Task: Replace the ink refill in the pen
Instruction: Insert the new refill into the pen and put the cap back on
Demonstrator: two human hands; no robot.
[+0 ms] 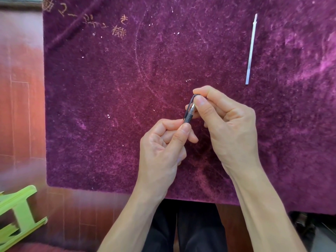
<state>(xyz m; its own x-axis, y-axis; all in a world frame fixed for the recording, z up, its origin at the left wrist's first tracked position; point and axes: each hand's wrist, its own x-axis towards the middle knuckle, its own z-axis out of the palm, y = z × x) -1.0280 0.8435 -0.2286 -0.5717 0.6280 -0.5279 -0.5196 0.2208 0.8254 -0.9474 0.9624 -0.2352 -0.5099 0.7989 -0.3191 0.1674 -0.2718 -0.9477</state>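
Note:
A dark grey pen (189, 113) with a silvery tip and a black clip is held above the purple velvet cloth (109, 106), pointing away from me. My left hand (163, 148) pinches its lower barrel between thumb and forefinger. My right hand (227, 122) closes its fingertips around the upper end near the tip and clip. Most of the pen is hidden by my fingers. A thin pale ink refill (251, 50) lies loose on the cloth at the far right, well apart from both hands.
The cloth covers a table above a reddish wooden floor (21, 106). A light green plastic stool (16, 215) lies at the lower left. Gold embroidered characters (109, 24) mark the cloth's far left corner. My dark trousers (190, 230) show below the table's near edge.

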